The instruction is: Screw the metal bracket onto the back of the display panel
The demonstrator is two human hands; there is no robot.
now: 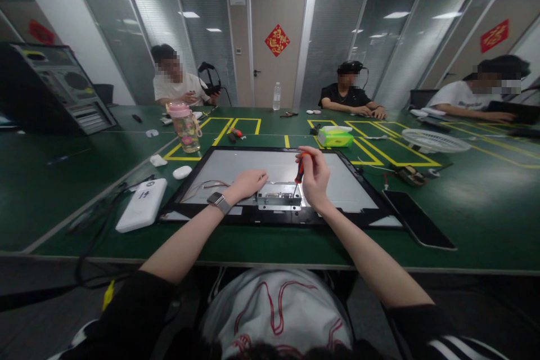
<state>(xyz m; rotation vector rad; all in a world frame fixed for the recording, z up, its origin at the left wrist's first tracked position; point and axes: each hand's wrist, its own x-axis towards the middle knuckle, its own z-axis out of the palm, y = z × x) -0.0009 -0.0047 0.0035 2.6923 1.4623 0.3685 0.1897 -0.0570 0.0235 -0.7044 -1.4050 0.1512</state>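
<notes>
At the far left of the green desk (236,243) stands a black computer case (29,93), with its inside visible. Next come a white power bank (142,205), lying near the front edge, a small white oval object (182,172) and, farther back, an upright bottle (184,134) with pink lid. In the middle lies a flat display panel (228,162) with black border. The left hand (250,184) rests on it, palm down, just beside a metal bracket (278,201); whether it grips something under the fingers, I cannot tell. The bracket is at the panel's near side. Above its right end, the right hand (314,177) grasps the handle of a red and black screwdriver (300,173), whose shaft points down to the bracket. To the right, a dark smartphone (417,219) lies beside the panel's corner, and behind it a white round grille (434,140).
</notes>
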